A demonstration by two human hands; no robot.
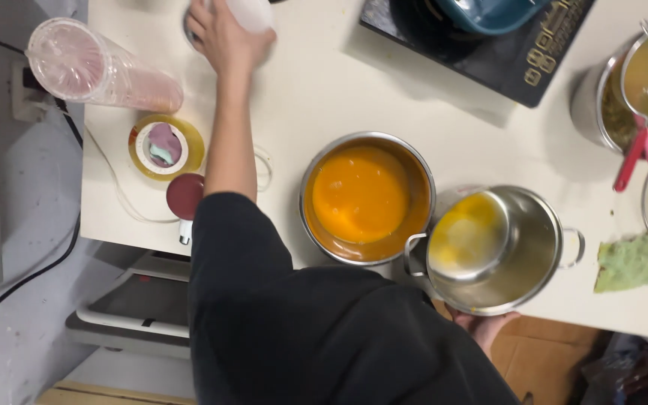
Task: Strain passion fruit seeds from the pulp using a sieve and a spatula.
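Head view: a white desk [324,82], smooth and matte, stands over a grey floor with black cables at the left. The left hand [223,34] reaches far across and closes over a white translucent container [253,11]. The right hand [485,326] grips from beneath the rim of a shiny steel pot [523,255] at the near edge, a smaller steel bowl [470,232] with yellow residue inside it. Just beside it sits a steel bowl of orange liquid [361,196]. A stack of clear cups [99,71] lies on its side; a black sleeve hides part of the near edge.
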